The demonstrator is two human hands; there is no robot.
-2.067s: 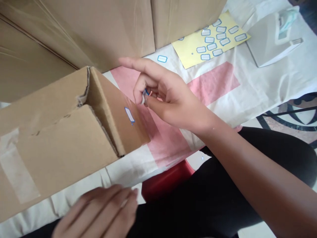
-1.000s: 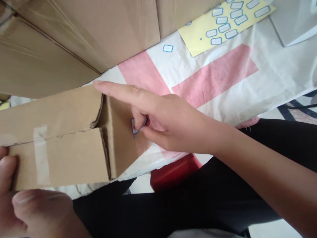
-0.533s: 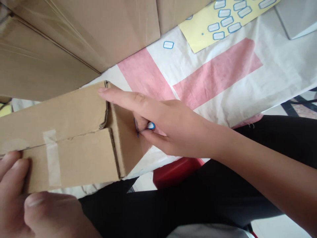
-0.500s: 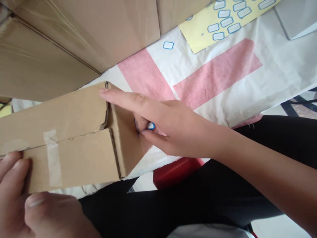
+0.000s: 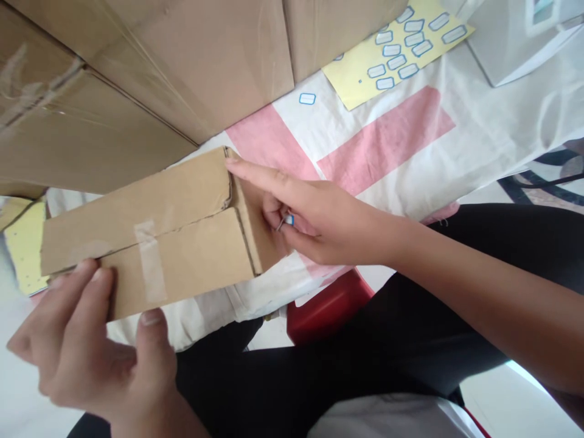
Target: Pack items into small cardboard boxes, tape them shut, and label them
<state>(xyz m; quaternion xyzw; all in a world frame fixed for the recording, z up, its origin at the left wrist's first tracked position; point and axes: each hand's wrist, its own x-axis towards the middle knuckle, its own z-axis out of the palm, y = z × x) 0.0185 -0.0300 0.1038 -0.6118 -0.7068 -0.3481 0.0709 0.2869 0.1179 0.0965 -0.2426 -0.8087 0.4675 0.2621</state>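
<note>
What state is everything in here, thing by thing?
Box: shut on top
Tape: stuck across the box top
Left hand: curled, fingertips on the box
Right hand: index finger straight, others curled
Blue-edged piece: pinched in the right hand
Loose label: flat on cloth
Yellow sheet: flat, bearing labels
Cloth: wrinkled

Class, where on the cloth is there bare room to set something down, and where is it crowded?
The widest bare stretch of cloth runs from the yellow sheet and pale box to the near edge. A smaller patch lies between the loose label and right hand. It is crowded at left, with large boxes, a smaller box and the left hand.
</note>
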